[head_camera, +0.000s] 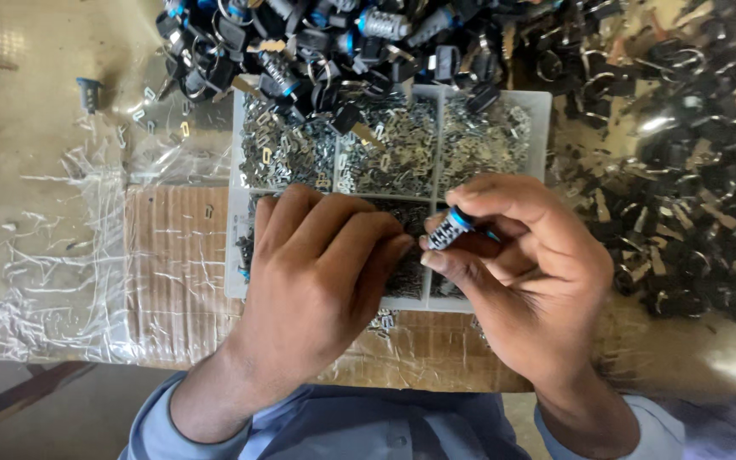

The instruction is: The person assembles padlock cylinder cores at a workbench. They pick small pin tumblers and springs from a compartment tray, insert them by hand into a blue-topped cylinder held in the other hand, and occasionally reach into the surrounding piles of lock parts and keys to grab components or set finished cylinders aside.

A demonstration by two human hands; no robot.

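My right hand [525, 273] grips a small metal lock cylinder [450, 228] with a blue band, pinched between thumb and fingers. My left hand [321, 273] rests palm down over the near compartments of a white divided tray [542, 106], its fingertips right against the cylinder. What those fingertips pinch is too small to see. The tray's far compartments hold several heaps of tiny flat metal plates [389, 149]. The near compartments are mostly hidden under my hands.
A heap of lock cylinders with keys and rings [317, 43] lies beyond the tray. A larger dark pile [692, 153] fills the right side. Crinkled clear plastic [44, 247] over cardboard [176, 255] covers the left. One lone cylinder [88, 92] stands far left.
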